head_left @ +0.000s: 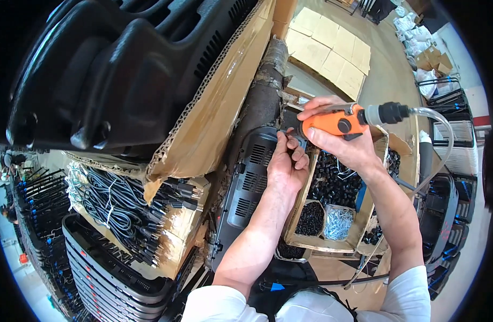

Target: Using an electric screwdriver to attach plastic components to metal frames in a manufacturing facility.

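Note:
My right hand (332, 131) is wrapped round an orange air screwdriver (340, 123), which lies almost level with its nose pointing left. A clear air hose (447, 137) curves away from its black rear fitting. By the nose, my left hand (287, 161) is closed in a pinch; what its fingertips hold is too small to make out. Both hands are at the right edge of a long black plastic housing (246, 185) with slotted vents, near its far end. The tip of the screwdriver is hidden behind my fingers.
A wooden parts box (324, 246) on the right holds black fittings (337, 180), dark screws (309, 219) and silver screws (338, 222). Left are bundled black cables (117, 204), stacked black frames (115, 273) and a cardboard carton (217, 102) with large black mouldings. Flattened cardboard (329, 48) lies beyond.

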